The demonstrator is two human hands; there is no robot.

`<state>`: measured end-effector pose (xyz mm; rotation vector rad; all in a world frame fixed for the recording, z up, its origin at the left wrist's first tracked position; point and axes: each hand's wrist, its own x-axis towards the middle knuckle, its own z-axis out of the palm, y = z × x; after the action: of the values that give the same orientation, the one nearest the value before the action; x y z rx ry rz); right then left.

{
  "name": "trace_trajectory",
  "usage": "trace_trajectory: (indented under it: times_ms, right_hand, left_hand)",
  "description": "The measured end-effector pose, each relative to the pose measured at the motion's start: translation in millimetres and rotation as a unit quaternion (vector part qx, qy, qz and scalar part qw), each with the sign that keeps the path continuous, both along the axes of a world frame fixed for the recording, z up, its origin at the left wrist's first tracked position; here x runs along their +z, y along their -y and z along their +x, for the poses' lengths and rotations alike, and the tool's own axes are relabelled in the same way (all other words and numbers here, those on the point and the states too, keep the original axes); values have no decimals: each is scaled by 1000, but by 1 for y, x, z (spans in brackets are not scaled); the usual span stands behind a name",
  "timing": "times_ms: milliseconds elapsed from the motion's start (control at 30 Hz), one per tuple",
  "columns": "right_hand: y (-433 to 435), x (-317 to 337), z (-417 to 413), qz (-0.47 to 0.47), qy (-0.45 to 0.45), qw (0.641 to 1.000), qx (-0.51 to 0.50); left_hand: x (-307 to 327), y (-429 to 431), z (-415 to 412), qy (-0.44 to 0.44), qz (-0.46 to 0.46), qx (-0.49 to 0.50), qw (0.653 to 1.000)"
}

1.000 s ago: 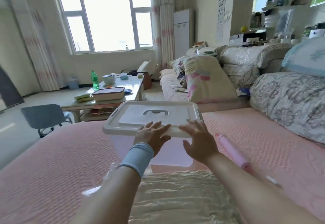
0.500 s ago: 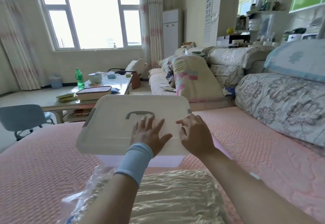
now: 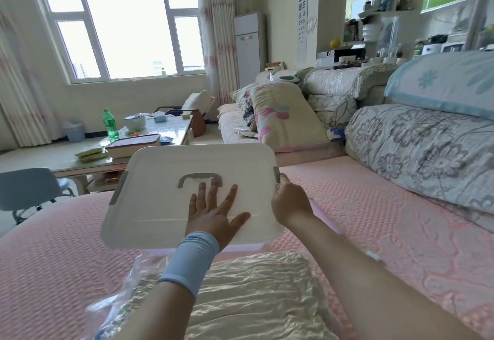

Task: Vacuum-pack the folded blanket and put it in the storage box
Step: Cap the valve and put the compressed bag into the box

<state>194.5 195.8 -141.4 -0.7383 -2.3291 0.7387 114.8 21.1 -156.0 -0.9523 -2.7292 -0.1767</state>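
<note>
Two bare hands hold a white, rigid plastic storage-box lid point(image 3: 165, 198) tilted and raised off the translucent pink box body point(image 3: 240, 248), which shows only as a strip beneath it. On the left hand point(image 3: 213, 211) the fingers point(image 3: 213, 190) are straight and spread apart, pressed flat on the lid top just short of its grey recessed handle point(image 3: 200, 176). On the right hand point(image 3: 290, 203) the fingers are clamped on the lid's right rim, just below a grey latch point(image 3: 276, 174). The folded blanket point(image 3: 254, 291), cream and satiny inside a clear, crinkled vacuum bag, lies on the pink quilted bed point(image 3: 53, 259) behind both wrists. It is judged light, compacted but yielding, with slippery film. It is best lifted with fingers under two opposite sides, not by loose bag edges.
</note>
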Motion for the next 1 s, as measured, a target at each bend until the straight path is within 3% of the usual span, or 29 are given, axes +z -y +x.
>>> trace_trajectory:
  times_ms: [167,267,333,433,500,567,633,733,833,1000]
  right_hand:
    - [-13,1,7,-83,65,994,-19]
    - [0,7,8,113,6,992,-51]
    - [22,13,9,222,-55,974,1]
    - [50,3,6,257,53,951,161]
    - [55,-10,5,263,157,933,188]
    - [49,-14,4,284,205,918,184]
    - [40,-12,5,283,215,916,185]
    - [35,-3,5,256,197,932,164]
    - [51,5,1,287,189,930,128]
    - [95,1,-5,300,153,905,259]
  left_hand:
    - [-1,4,3,-6,1,-3,1000]
    - [1,6,4,-5,-10,0,1000]
    - [6,6,4,-9,-13,-4,1000]
    - [15,12,1,-5,24,-42,999]
    - [20,23,-3,6,93,-81,992]
    - [21,38,-8,-18,141,-83,986]
    - [20,55,-15,-73,111,-8,991]
    - [15,81,-28,-20,37,113,993]
    - [13,90,-31,38,-1,115,993]
    - [13,83,-18,27,-2,108,994]
